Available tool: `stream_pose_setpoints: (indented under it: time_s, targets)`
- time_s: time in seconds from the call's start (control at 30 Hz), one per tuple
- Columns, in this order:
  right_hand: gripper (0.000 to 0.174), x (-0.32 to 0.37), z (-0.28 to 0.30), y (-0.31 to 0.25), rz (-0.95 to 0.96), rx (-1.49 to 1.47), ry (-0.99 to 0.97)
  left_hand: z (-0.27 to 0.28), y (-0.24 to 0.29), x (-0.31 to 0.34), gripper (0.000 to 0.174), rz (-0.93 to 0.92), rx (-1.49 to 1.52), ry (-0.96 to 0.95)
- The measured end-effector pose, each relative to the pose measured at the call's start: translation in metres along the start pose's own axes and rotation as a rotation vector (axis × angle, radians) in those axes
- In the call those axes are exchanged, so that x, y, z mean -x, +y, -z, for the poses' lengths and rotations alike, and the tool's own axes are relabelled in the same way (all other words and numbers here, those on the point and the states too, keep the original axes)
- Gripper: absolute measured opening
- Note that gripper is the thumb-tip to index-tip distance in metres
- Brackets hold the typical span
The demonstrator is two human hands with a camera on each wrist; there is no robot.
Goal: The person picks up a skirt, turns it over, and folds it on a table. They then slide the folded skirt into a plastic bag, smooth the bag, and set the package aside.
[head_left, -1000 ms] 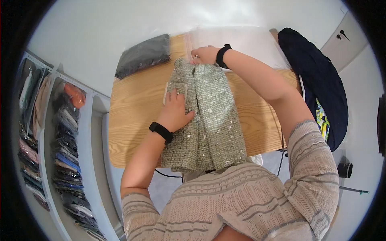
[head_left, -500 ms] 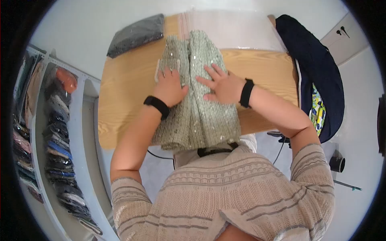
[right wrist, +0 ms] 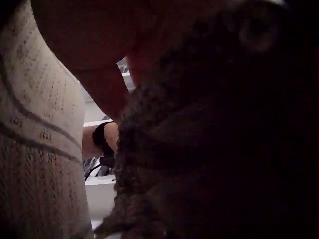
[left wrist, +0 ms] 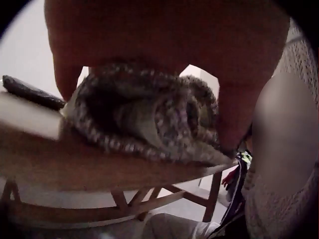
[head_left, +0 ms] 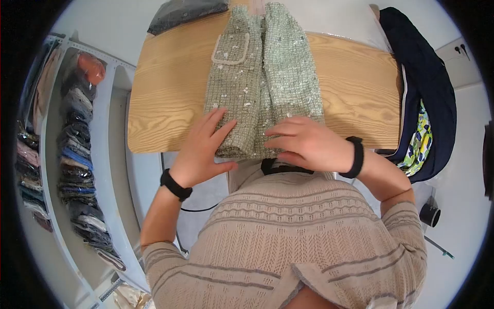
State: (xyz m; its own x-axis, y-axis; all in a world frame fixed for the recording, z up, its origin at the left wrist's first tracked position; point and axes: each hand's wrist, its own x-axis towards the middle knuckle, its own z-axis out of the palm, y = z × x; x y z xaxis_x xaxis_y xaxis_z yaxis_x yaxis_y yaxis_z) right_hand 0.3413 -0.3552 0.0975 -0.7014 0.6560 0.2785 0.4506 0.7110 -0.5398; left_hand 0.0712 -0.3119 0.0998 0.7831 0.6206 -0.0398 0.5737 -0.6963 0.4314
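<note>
A green sequinned tweed garment (head_left: 290, 67), folded lengthwise, lies on the wooden table with its near end at the front edge. A pocket with pale trim (head_left: 230, 49) shows on its left part. My left hand (head_left: 200, 147) rests at the garment's near left corner, fingers spread and thumb apart. On the near right part lies my right hand (head_left: 311, 144), fingers extended over the cloth. The left wrist view shows the rolled, layered end of the garment (left wrist: 144, 119) beneath the hand. Dark cloth (right wrist: 164, 149) fills much of the right wrist view.
A dark bagged item (head_left: 188, 14) lies at the table's back left, clear plastic sheets (head_left: 345, 18) at the back right. Dark navy fabric (head_left: 429, 103) hangs beside the right edge. Shelves of bagged clothes (head_left: 77, 154) stand left. The wooden table (head_left: 164, 98) extends either side.
My right hand has come back from the garment's far end to its near end. My left hand has slid from beside the pocket to the near left corner. The head view has shifted.
</note>
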Motion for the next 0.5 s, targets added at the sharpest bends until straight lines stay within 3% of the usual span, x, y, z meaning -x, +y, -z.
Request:
stream_pose_setpoints:
  time_s: [0.07,0.2,0.27,0.37,0.5]
  targets:
    - [0.024,-0.005,-0.014,-0.001,0.027,-0.007,0.001,-0.017,-0.005,0.005,0.075,0.053,0.04,0.209]
    - [0.018,-0.018,-0.021,-0.006,0.051,-0.02,-0.042,-0.03,-0.016,0.026,0.061,0.066,0.213,0.316]
    - [0.016,-0.03,-0.013,-0.017,-0.03,0.025,0.074,-0.047,-0.035,0.04,0.042,0.223,0.629,0.685]
    - [0.022,-0.042,-0.018,-0.023,-0.01,0.061,0.106,-0.057,-0.031,0.052,0.027,0.358,0.391,0.794]
    - [0.026,-0.059,-0.036,-0.03,-0.069,0.024,0.195,-0.069,-0.016,0.04,0.022,0.389,0.468,0.897]
